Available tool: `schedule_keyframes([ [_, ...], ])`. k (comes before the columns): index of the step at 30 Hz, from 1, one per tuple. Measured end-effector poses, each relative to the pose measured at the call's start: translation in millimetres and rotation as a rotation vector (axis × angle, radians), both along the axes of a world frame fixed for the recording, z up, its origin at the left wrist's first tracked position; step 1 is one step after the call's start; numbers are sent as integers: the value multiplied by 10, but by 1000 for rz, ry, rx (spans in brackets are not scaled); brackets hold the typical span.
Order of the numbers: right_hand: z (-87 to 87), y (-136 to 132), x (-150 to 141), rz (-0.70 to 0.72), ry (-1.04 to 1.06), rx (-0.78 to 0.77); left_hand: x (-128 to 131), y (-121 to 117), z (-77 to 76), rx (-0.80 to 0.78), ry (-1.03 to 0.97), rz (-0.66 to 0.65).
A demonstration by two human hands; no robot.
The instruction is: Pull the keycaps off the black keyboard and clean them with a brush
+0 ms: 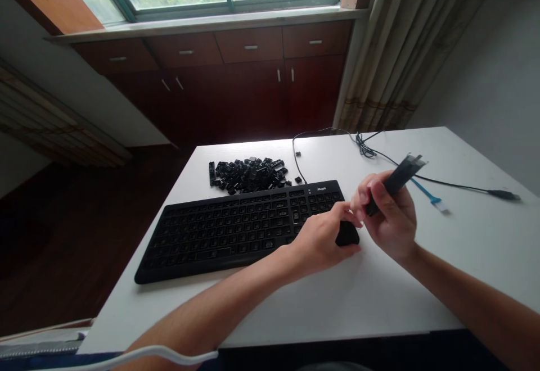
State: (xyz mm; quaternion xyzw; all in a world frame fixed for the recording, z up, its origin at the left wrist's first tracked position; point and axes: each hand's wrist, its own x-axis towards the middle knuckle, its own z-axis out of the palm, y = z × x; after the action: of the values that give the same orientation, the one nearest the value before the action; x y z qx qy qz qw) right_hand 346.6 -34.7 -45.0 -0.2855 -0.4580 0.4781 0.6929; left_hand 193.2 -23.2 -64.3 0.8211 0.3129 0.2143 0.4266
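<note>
A black keyboard (236, 230) lies on the white table, its keycaps off and the bare key sockets showing. My left hand (323, 236) grips its right end, thumb at the near corner and fingers across the top. Just to the right of that corner, my right hand (390, 219) is closed around a dark flat tool (403, 174). The tool tilts up and away, with pale, prong-like pieces at its far end; its lower end is partly covered by fingers. Behind the keyboard lies a heap of black keycaps (251, 174).
A blue brush (427, 193) with a white end lies right of my right hand. A bundled black cable (365, 145) runs across the back of the white table (261, 315) to a plug (502, 194). Single keycaps lie near the keyboard's back edge. Drawers (248, 45) stand beyond.
</note>
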Motion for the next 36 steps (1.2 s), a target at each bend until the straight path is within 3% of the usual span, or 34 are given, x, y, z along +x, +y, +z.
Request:
schedule_keyframes([
  [3,16,-16,-5,54,35,-63,9,37,31,26,78,-1],
  [6,27,-4,20,84,28,-99,8,61,24,37,29,-32],
  [16,46,-27,13,53,-8,-148,-10,50,22,6,-7,-28],
  [23,-39,-85,-88,-9,-55,-53,-3,57,-8,23,50,-6],
  [36,2,-187,-158,-21,-45,22,-7,67,-1,43,44,-17],
])
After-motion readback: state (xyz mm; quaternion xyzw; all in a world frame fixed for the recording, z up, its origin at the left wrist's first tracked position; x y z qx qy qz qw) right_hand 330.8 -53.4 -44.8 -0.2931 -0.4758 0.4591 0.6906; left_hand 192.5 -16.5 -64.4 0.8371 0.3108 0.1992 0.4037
